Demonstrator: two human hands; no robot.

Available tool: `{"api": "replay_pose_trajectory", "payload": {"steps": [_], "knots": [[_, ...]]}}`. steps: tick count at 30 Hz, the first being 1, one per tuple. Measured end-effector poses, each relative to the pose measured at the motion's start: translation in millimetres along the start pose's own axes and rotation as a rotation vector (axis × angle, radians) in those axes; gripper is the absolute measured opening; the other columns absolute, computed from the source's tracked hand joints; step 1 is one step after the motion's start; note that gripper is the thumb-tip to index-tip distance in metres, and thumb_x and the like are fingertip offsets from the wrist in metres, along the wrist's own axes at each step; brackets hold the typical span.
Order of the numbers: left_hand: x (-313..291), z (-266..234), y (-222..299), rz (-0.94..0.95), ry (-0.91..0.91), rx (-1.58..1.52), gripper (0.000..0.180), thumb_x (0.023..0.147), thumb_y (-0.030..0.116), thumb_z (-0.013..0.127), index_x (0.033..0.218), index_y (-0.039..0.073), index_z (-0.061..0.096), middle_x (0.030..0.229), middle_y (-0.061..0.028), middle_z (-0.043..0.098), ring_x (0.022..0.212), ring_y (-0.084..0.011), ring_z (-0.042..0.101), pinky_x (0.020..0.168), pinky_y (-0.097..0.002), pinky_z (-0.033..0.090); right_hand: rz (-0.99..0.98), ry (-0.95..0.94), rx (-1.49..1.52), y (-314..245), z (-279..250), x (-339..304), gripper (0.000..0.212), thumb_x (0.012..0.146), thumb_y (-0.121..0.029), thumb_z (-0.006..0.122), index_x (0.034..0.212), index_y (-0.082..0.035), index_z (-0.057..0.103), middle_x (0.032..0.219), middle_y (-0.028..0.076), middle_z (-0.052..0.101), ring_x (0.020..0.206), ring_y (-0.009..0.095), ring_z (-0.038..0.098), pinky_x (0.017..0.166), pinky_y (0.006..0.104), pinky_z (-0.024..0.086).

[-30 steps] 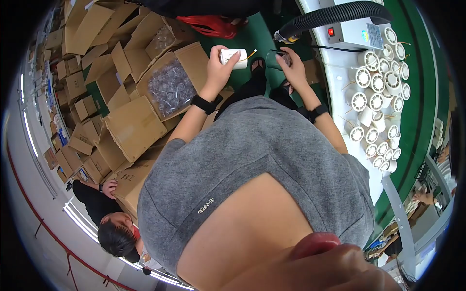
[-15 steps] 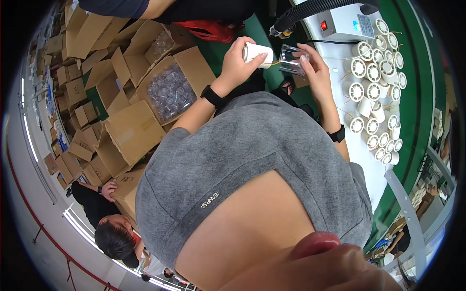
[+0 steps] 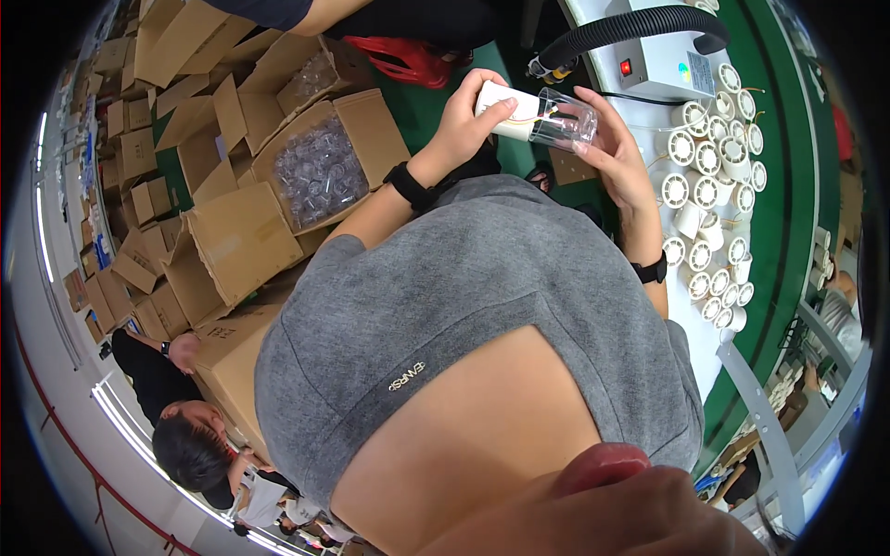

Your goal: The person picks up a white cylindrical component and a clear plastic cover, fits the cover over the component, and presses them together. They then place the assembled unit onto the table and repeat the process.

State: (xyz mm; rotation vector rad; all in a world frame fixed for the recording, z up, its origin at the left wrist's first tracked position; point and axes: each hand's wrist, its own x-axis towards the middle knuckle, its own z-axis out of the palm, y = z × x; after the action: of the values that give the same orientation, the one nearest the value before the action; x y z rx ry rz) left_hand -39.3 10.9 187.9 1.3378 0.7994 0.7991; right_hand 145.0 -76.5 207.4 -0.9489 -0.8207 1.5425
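My left hand (image 3: 470,116) is closed around a white plastic cylinder (image 3: 499,104), its thumb lying along the side. From the cylinder's right end, thin coloured wires run into a clear plastic cup (image 3: 564,120). The cup's rim meets that end of the cylinder, and I cannot tell whether it is seated on it. My right hand (image 3: 614,148) grips the cup by its far end, fingers above and thumb below. Both things are held in the air, in front of my chest.
On the white table (image 3: 663,171) at the right stand several white slotted cylinders (image 3: 681,148), a grey box with a red switch (image 3: 658,65) and a black ribbed hose (image 3: 612,32). An open carton of clear cups (image 3: 320,171) lies left. One person (image 3: 190,445) leans at a carton, lower left.
The clear cup and the white cylinder have come together; the cup now surrounds the wires at the cylinder's end. My left hand has tilted the cylinder slightly and moved a little right.
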Motion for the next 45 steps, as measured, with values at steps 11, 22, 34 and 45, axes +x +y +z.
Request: {"api": "replay_pose_trajectory", "payload": {"steps": [11, 22, 34, 45], "knots": [[1, 7, 3, 0.076, -0.001, 0.167, 0.027, 0.074, 0.020, 0.059, 0.089, 0.003, 0.044, 0.076, -0.0052, 0.052, 0.068, -0.0092, 0.050, 0.059, -0.0226, 0.041, -0.204, 0.003, -0.548, -14, 5, -4, 0.056, 0.069, 0.004, 0.057, 0.119, -0.001, 0.033, 0.117, 0.012, 0.039, 0.108, 0.019, 0.040, 0.085, 0.0287, 0.037], [1, 20, 12, 0.075, 0.011, 0.193, 0.022, 0.085, 0.023, 0.041, 0.091, 0.002, 0.044, 0.080, -0.0080, 0.052, 0.073, -0.0146, 0.051, 0.066, -0.0252, 0.040, -0.083, 0.062, -0.531, -16, 12, -5, 0.060, 0.069, 0.001, 0.060, 0.122, -0.002, 0.032, 0.114, 0.010, 0.043, 0.097, 0.015, 0.046, 0.079, 0.0246, 0.039], [7, 32, 22, 0.206, -0.098, 0.224, 0.059, 0.086, 0.045, 0.009, 0.104, 0.000, 0.042, 0.093, -0.0100, 0.050, 0.088, -0.0154, 0.050, 0.078, -0.0239, 0.038, -0.072, 0.124, -0.446, -24, 22, -4, 0.060, 0.069, -0.001, 0.061, 0.121, 0.001, 0.031, 0.114, 0.011, 0.044, 0.095, 0.015, 0.048, 0.074, 0.0233, 0.041], [9, 29, 16, 0.303, -0.085, 0.124, 0.051, 0.088, 0.039, 0.013, 0.104, 0.001, 0.043, 0.092, -0.0136, 0.052, 0.087, -0.0226, 0.052, 0.077, -0.0287, 0.038, -0.140, 0.120, -0.651, -24, 24, -2, 0.059, 0.068, -0.002, 0.062, 0.120, 0.002, 0.033, 0.114, 0.011, 0.044, 0.094, 0.015, 0.049, 0.074, 0.0237, 0.041]]}}
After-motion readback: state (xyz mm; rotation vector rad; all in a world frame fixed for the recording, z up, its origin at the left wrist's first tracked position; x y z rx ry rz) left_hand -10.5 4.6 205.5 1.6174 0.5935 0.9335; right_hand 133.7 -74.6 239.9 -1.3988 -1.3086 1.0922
